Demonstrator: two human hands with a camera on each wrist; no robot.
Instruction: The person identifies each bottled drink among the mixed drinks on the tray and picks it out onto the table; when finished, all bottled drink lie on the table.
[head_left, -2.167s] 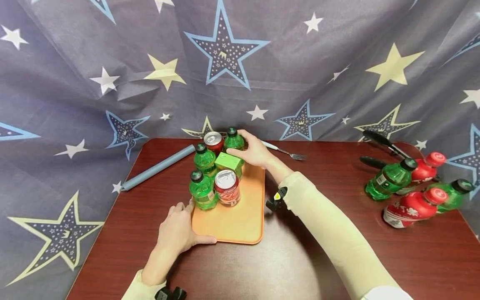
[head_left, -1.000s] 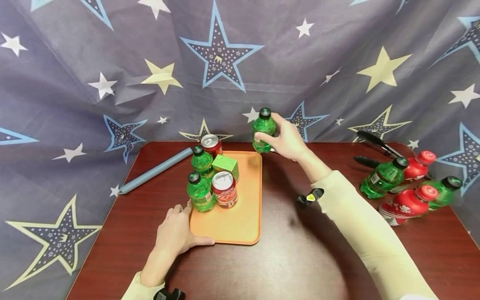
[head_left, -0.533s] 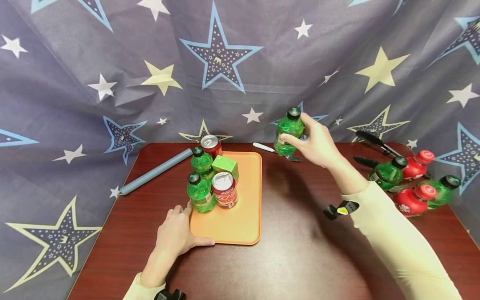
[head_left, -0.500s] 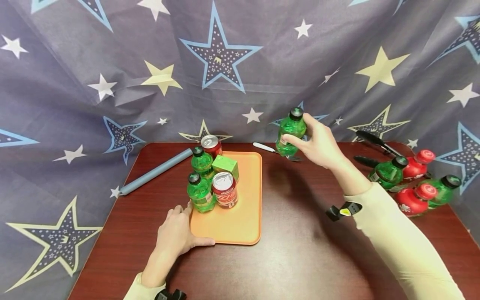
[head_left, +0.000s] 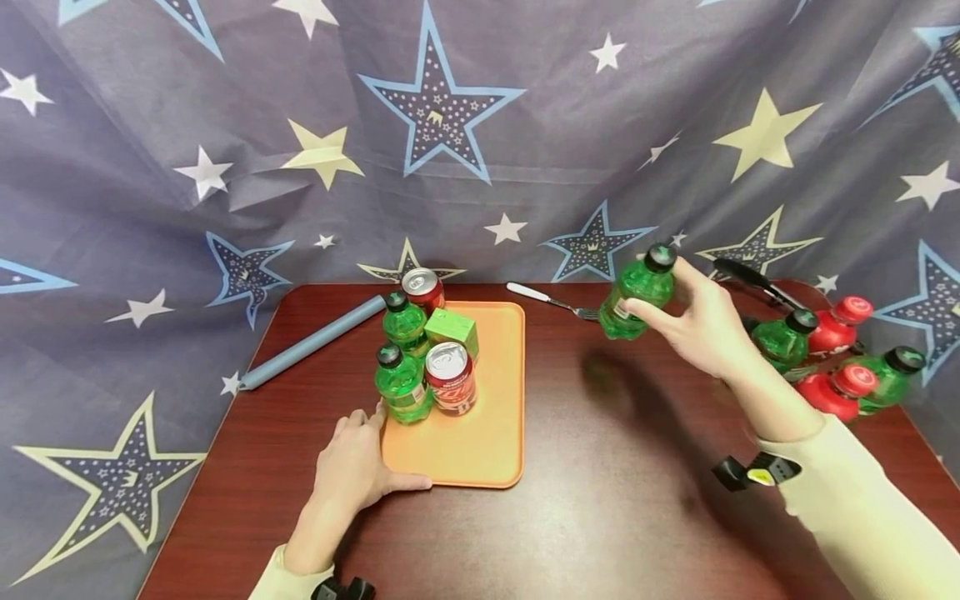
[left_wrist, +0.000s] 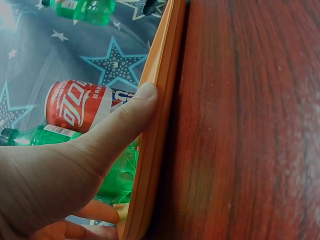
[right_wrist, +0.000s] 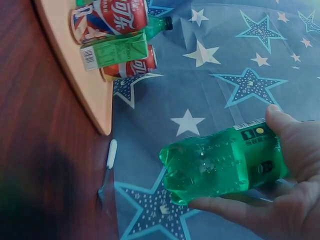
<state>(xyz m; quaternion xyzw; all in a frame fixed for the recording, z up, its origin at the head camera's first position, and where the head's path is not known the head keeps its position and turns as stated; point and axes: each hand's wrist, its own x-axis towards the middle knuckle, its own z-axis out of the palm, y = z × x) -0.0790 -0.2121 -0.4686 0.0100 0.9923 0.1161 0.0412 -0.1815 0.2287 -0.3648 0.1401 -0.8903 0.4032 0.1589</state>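
Note:
My right hand holds a green soda bottle with a black cap above the table, right of the tray, tilted. In the right wrist view thumb and fingers wrap the bottle. At the near left corner of the orange tray my left hand rests with its thumb along the front rim and its fingers by the left side. Standing on the tray are two green bottles, a red soda can, a green carton and, farther back, another red can.
A fork with a white handle lies behind the tray on the right. Green bottles and red bottles stand at the far right, near a black-handled utensil. A blue-grey roll lies left. A star-patterned cloth hangs behind.
My right hand has lifted the green bottle off the back of the tray and carried it right, past the fork, and lately somewhat lower. My left hand has stayed at the tray's corner.

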